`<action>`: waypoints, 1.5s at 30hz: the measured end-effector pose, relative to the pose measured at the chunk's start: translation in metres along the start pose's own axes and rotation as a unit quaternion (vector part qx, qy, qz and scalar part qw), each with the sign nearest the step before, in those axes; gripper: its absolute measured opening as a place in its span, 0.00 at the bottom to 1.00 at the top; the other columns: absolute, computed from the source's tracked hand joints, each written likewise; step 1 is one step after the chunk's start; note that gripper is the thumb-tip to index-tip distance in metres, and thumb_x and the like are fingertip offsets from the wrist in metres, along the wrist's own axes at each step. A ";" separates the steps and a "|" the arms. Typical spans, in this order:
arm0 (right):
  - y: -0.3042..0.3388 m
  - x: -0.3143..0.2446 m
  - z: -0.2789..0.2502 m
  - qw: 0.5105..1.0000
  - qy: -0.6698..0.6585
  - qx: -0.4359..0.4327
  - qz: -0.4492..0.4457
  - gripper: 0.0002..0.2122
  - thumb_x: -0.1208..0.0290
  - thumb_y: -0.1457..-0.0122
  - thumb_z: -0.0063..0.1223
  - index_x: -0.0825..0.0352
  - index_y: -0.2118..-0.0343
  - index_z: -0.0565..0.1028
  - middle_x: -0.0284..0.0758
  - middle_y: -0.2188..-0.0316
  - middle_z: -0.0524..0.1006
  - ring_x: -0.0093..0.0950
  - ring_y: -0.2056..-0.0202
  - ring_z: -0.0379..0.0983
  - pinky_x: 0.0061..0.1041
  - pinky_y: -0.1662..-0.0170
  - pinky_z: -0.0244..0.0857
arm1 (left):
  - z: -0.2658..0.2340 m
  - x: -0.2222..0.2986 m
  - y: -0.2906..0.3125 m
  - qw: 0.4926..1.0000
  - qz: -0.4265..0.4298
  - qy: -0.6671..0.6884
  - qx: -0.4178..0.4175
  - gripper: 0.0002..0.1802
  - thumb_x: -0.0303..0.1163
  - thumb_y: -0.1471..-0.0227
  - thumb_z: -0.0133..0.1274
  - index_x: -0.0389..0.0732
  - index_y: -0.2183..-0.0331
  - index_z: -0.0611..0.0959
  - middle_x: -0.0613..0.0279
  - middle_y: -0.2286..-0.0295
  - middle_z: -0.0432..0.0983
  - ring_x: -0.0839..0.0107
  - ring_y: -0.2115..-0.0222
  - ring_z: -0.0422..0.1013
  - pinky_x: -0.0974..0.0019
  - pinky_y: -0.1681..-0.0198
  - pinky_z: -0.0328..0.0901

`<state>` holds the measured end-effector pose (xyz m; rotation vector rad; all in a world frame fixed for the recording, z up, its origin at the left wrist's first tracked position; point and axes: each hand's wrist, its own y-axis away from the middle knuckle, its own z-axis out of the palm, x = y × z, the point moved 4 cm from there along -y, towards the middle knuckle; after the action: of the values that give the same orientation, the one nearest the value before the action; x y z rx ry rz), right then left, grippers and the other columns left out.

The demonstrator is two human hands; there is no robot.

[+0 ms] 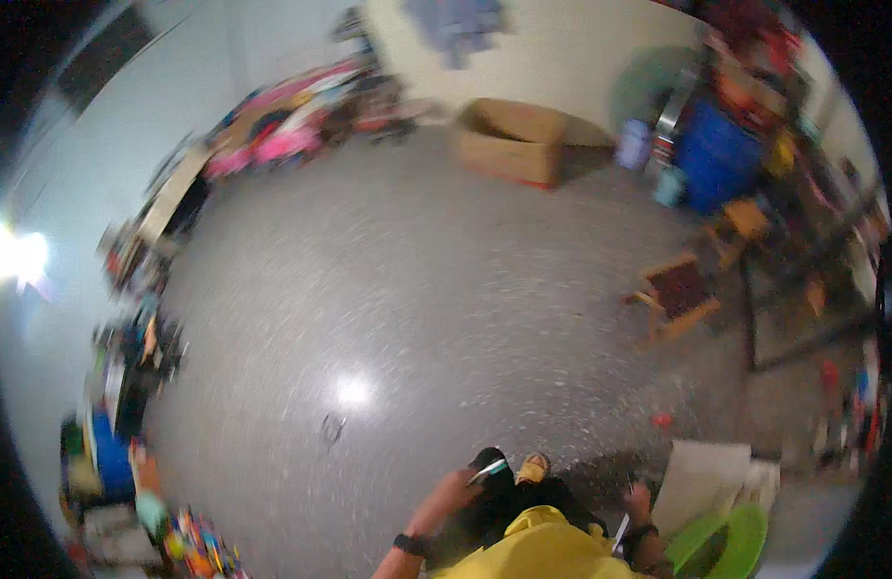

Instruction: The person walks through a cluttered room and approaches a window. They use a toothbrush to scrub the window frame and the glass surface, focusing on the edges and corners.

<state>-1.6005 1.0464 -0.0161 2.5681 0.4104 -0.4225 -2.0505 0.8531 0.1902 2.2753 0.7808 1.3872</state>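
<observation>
Left wall: a bright lamp (13, 256) glares; below it a mixed heap runs along the floor's edge, with a blue container (112, 454) in it.
Lower left corner: small many-coloured items (205, 545) lie bunched together, too blurred to name.
Floor loop: a thin dark loop (332, 429) lies alone on the grey floor (301, 318), near a patch of reflected light.
Left hand: the left hand (454, 492), with a dark band at its wrist, looks closed around one end of a slim pale-and-teal piece (487, 471); the step in hand seems to be carrying it.
Slim piece: it juts from the left hand over the dark-clad legs; its kind is unclear, and the next move likely calls for keeping that grip firm.
Cardboard box: an open brown box (509, 154) stands on the floor near the far wall.
Pale strip: a narrow pale strip (620, 533) shows just beside the right wrist; whether it is held, I cannot tell.
Right hand: the right hand (638, 500) is well apart from the left, its fingers too blurred to read; any next use of it calls for settling that grip first.
Right side: a wooden stool (680, 294), a pale flat panel (702, 482), a blue drum (718, 159) and a green rounded item (750, 536).
</observation>
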 end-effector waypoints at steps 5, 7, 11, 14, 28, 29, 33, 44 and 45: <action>-0.010 -0.014 -0.036 0.992 -0.064 0.074 0.075 0.14 0.63 0.52 0.46 0.72 0.83 0.72 0.50 0.81 0.71 0.46 0.77 0.69 0.39 0.73 0.63 | -0.019 0.056 -0.076 0.997 0.033 -0.043 -0.051 0.13 0.36 0.55 0.54 0.35 0.71 0.75 0.51 0.80 0.70 0.70 0.79 0.63 0.61 0.74 0.62; -0.007 -0.019 -0.038 0.988 -0.092 0.049 0.117 0.14 0.63 0.52 0.46 0.71 0.82 0.73 0.49 0.81 0.72 0.46 0.76 0.70 0.40 0.73 0.63 | -0.026 0.072 -0.104 0.994 0.051 -0.047 -0.079 0.13 0.36 0.55 0.53 0.35 0.72 0.75 0.51 0.81 0.70 0.70 0.80 0.63 0.62 0.74 0.61; -0.019 -0.034 -0.033 0.969 -0.153 0.042 0.189 0.13 0.64 0.52 0.46 0.69 0.82 0.74 0.48 0.80 0.73 0.45 0.76 0.70 0.40 0.72 0.64 | -0.051 0.108 -0.185 0.963 0.175 -0.188 -0.087 0.13 0.37 0.55 0.51 0.36 0.73 0.75 0.54 0.79 0.72 0.67 0.77 0.66 0.62 0.75 0.62; -0.010 -0.041 -0.033 0.944 -0.165 0.061 0.278 0.12 0.65 0.52 0.46 0.69 0.83 0.74 0.47 0.80 0.73 0.44 0.76 0.70 0.41 0.72 0.64 | -0.073 0.129 -0.236 0.977 0.083 -0.159 -0.115 0.13 0.39 0.54 0.49 0.38 0.73 0.77 0.52 0.75 0.74 0.59 0.72 0.72 0.59 0.75 0.64; -0.042 -0.072 -0.068 0.876 -0.258 0.174 0.368 0.10 0.67 0.57 0.50 0.70 0.81 0.74 0.48 0.82 0.71 0.46 0.79 0.68 0.38 0.75 0.61 | -0.062 0.261 -0.370 0.896 0.319 -0.241 -0.193 0.06 0.33 0.59 0.51 0.44 0.75 0.77 0.59 0.74 0.73 0.60 0.70 0.71 0.59 0.72 0.66; -0.048 -0.069 -0.070 0.883 -0.228 0.191 0.362 0.10 0.67 0.57 0.50 0.70 0.81 0.74 0.49 0.82 0.71 0.46 0.79 0.68 0.38 0.75 0.61 | -0.052 0.270 -0.372 0.897 0.301 -0.249 -0.206 0.05 0.33 0.59 0.50 0.45 0.75 0.77 0.61 0.73 0.73 0.61 0.69 0.71 0.60 0.72 0.66; -0.061 -0.037 -0.083 0.893 -0.264 0.145 0.334 0.10 0.67 0.56 0.49 0.71 0.81 0.74 0.50 0.81 0.71 0.47 0.78 0.68 0.40 0.75 0.60 | -0.004 0.321 -0.375 0.879 0.300 -0.298 -0.220 0.06 0.32 0.57 0.48 0.45 0.73 0.76 0.60 0.74 0.71 0.61 0.69 0.70 0.57 0.73 0.64; -0.091 0.106 -0.155 0.824 -0.226 0.270 0.444 0.14 0.63 0.51 0.47 0.72 0.82 0.73 0.47 0.82 0.73 0.40 0.78 0.71 0.34 0.72 0.64 | 0.161 0.490 -0.431 0.869 0.283 -0.299 -0.276 0.14 0.38 0.52 0.50 0.36 0.70 0.77 0.56 0.77 0.73 0.69 0.76 0.69 0.67 0.72 0.62; -0.082 0.112 -0.160 0.791 -0.266 0.292 0.467 0.14 0.64 0.52 0.47 0.72 0.82 0.73 0.46 0.82 0.73 0.40 0.78 0.71 0.34 0.73 0.64 | 0.181 0.512 -0.427 0.845 0.355 -0.275 -0.290 0.13 0.36 0.53 0.51 0.35 0.70 0.77 0.56 0.76 0.72 0.67 0.76 0.68 0.67 0.73 0.62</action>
<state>-1.4933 1.2205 0.0399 2.6088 -1.3311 -0.9244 -1.8170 1.5025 0.2222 2.3014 -0.6540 0.9026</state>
